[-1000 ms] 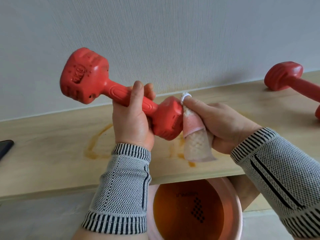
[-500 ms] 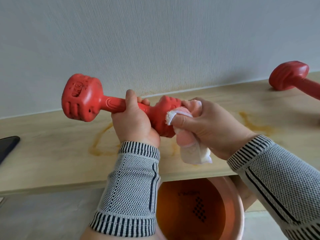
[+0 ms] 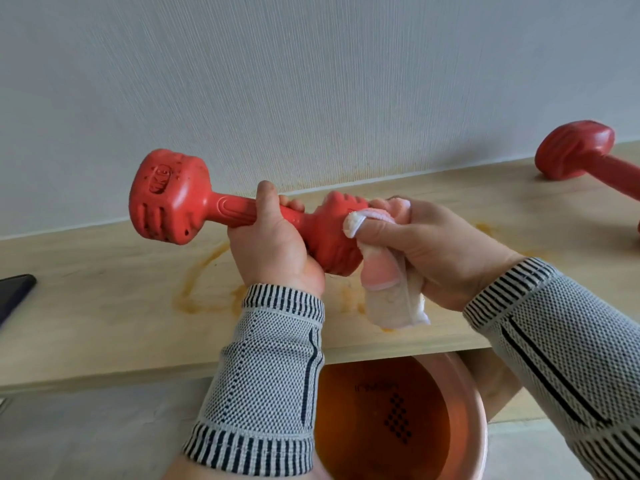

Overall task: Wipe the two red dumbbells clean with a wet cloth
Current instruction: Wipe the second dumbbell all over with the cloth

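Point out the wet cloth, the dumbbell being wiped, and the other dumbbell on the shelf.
wet cloth (image 3: pixel 391 303): head view, hanging lower fold.
held dumbbell (image 3: pixel 166 199): head view, left end block.
second dumbbell (image 3: pixel 571 150): head view, rounded end block.

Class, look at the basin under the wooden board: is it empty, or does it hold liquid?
It holds liquid. The basin shows orange-brown water inside, with markings on its bottom visible through it. How deep it is cannot be told.

Head camera looks forward and down, close over the wooden shelf (image 3: pixel 104 299).

no lettering reads clearly on dumbbell (image 3: pixel 169 199) or basin (image 3: pixel 460 382).
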A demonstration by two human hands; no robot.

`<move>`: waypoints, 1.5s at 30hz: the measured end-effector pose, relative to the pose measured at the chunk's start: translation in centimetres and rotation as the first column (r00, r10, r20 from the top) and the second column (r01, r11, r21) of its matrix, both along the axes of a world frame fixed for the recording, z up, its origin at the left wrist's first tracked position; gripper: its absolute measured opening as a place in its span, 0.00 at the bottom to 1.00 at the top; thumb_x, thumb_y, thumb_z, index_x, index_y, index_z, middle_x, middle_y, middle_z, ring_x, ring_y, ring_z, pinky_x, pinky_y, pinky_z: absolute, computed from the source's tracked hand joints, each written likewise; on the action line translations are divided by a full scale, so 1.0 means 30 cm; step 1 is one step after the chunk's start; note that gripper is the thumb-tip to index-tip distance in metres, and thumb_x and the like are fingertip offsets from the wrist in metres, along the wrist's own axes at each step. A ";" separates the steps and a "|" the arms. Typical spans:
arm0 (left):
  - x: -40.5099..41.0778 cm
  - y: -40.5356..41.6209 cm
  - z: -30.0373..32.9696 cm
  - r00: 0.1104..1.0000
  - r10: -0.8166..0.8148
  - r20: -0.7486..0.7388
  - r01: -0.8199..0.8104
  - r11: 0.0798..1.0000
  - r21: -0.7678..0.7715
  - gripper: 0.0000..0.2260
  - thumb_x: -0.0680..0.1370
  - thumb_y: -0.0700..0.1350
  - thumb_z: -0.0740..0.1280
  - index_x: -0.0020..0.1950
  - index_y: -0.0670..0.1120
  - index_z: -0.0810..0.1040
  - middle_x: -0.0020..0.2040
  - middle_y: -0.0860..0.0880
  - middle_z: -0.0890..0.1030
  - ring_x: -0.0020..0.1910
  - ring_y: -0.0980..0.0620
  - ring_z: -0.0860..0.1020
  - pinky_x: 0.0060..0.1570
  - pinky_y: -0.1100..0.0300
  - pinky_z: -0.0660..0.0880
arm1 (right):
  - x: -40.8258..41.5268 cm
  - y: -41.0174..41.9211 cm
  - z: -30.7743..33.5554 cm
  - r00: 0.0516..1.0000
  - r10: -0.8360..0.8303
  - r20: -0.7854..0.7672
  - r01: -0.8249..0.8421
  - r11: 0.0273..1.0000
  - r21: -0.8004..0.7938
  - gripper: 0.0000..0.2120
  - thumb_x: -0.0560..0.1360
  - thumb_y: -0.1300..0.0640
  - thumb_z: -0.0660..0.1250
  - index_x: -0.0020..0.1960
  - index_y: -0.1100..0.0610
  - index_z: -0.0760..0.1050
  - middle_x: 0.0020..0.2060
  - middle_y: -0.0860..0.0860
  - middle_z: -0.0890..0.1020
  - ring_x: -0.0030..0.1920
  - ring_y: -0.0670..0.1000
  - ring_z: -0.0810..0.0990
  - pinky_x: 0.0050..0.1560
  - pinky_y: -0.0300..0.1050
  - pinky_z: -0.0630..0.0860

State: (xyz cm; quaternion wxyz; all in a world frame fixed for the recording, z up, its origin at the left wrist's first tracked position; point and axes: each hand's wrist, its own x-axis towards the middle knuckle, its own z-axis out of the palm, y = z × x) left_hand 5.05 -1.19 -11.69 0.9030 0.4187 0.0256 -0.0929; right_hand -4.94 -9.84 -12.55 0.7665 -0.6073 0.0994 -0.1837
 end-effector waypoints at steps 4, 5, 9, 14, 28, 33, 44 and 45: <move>-0.014 -0.018 -0.001 0.996 0.055 0.077 -0.059 0.997 0.050 0.06 0.79 0.42 0.67 0.50 0.41 0.72 0.27 0.53 0.74 0.27 0.56 0.75 0.43 0.46 0.82 | 0.031 0.009 -0.034 0.989 -0.120 -0.091 0.111 0.989 -0.101 0.18 0.68 0.45 0.72 0.42 0.61 0.80 0.39 0.57 0.85 0.42 0.55 0.85 0.49 0.54 0.81; -0.015 -0.019 -0.002 0.993 0.066 0.095 -0.072 0.995 0.064 0.06 0.79 0.42 0.67 0.51 0.41 0.72 0.27 0.53 0.74 0.27 0.56 0.75 0.41 0.47 0.82 | 0.033 0.018 -0.034 0.982 -0.153 -0.108 0.133 0.976 -0.174 0.24 0.64 0.40 0.72 0.43 0.61 0.81 0.41 0.58 0.86 0.45 0.57 0.85 0.52 0.58 0.80; 0.003 -0.004 -0.003 0.994 0.068 0.082 -0.074 0.994 0.079 0.06 0.79 0.43 0.67 0.50 0.43 0.72 0.30 0.53 0.75 0.28 0.57 0.76 0.38 0.56 0.80 | 0.005 -0.004 -0.018 0.996 -0.031 -0.089 0.012 0.979 -0.202 0.12 0.71 0.54 0.74 0.46 0.63 0.77 0.37 0.55 0.82 0.38 0.52 0.81 0.42 0.50 0.79; 0.006 0.003 0.001 0.997 0.053 0.048 -0.055 0.998 0.033 0.07 0.79 0.43 0.68 0.53 0.42 0.73 0.32 0.52 0.75 0.29 0.56 0.76 0.36 0.58 0.78 | 0.011 -0.006 -0.006 0.991 -0.094 -0.096 0.091 0.995 -0.036 0.10 0.76 0.55 0.69 0.47 0.63 0.77 0.32 0.52 0.80 0.32 0.47 0.79 0.33 0.43 0.77; 0.002 0.005 0.002 1.000 0.015 0.017 -0.015 1.000 0.021 0.06 0.79 0.44 0.68 0.49 0.43 0.73 0.28 0.53 0.76 0.28 0.56 0.76 0.36 0.58 0.78 | 0.009 0.004 0.008 0.989 -0.102 -0.107 0.100 0.995 -0.019 0.21 0.67 0.45 0.72 0.47 0.61 0.77 0.34 0.51 0.81 0.33 0.47 0.81 0.34 0.43 0.77; 0.009 0.007 -0.002 1.000 -0.005 0.007 0.005 1.000 0.009 0.08 0.78 0.45 0.69 0.51 0.42 0.74 0.32 0.51 0.76 0.30 0.55 0.77 0.49 0.41 0.81 | 0.001 0.001 0.007 0.995 -0.040 -0.094 0.033 0.997 -0.074 0.15 0.66 0.54 0.74 0.46 0.61 0.75 0.35 0.52 0.81 0.36 0.47 0.81 0.36 0.41 0.77; 0.009 0.021 0.044 0.979 -0.030 -0.204 -0.016 0.975 -0.221 0.04 0.80 0.41 0.65 0.45 0.44 0.74 0.34 0.50 0.74 0.32 0.53 0.74 0.56 0.46 0.78 | -0.020 -0.023 0.029 0.997 0.063 -0.053 -0.068 0.990 -0.120 0.19 0.66 0.66 0.74 0.56 0.66 0.77 0.37 0.53 0.81 0.35 0.46 0.79 0.34 0.39 0.75; 0.007 0.018 0.044 0.979 -0.029 -0.204 -0.014 0.978 -0.208 0.03 0.80 0.41 0.65 0.46 0.44 0.74 0.35 0.50 0.74 0.33 0.53 0.75 0.55 0.48 0.78 | -0.017 -0.019 0.023 0.996 0.026 -0.080 -0.040 0.981 -0.188 0.19 0.65 0.66 0.76 0.55 0.63 0.77 0.38 0.52 0.82 0.36 0.46 0.79 0.35 0.39 0.75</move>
